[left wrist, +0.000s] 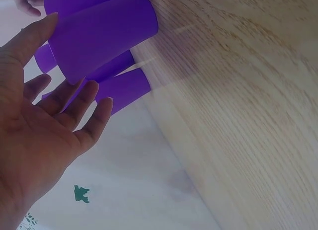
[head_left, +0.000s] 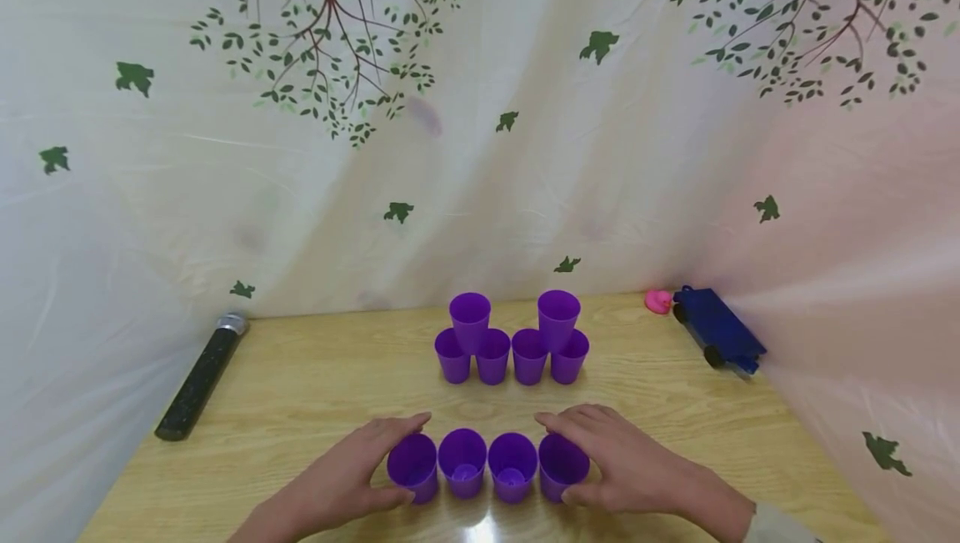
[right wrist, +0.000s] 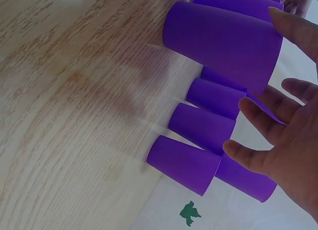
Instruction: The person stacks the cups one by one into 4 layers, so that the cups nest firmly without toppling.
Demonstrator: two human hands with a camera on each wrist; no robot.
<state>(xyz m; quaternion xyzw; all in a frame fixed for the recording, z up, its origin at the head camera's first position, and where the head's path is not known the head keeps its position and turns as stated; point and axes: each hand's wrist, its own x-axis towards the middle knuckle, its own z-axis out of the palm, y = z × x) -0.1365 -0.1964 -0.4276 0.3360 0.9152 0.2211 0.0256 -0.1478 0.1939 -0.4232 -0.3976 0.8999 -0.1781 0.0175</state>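
Several purple cups stand mouth up in a row near the front of the table. My left hand (head_left: 352, 468) holds the leftmost cup (head_left: 422, 489) near its rim, thumb on the near side and fingers on the far side. At the row's other end, my right hand (head_left: 633, 464) holds the rightmost cup (head_left: 555, 489) in a like way. Between them stand two more cups, one left of centre (head_left: 462, 485) and one right of centre (head_left: 512, 489). In the left wrist view the thumb (left wrist: 37, 34) meets the cup's rim; the index fingertip is partly hidden behind the cup.
Behind the row stand two small stacks of purple cups, each with an upper cup, left (head_left: 470, 318) and right (head_left: 558, 318), on two lower ones. A black microphone (head_left: 198, 380) lies at left. A pink duck (head_left: 658, 302) and a blue toy vehicle (head_left: 716, 328) lie at back right, by the curtain.
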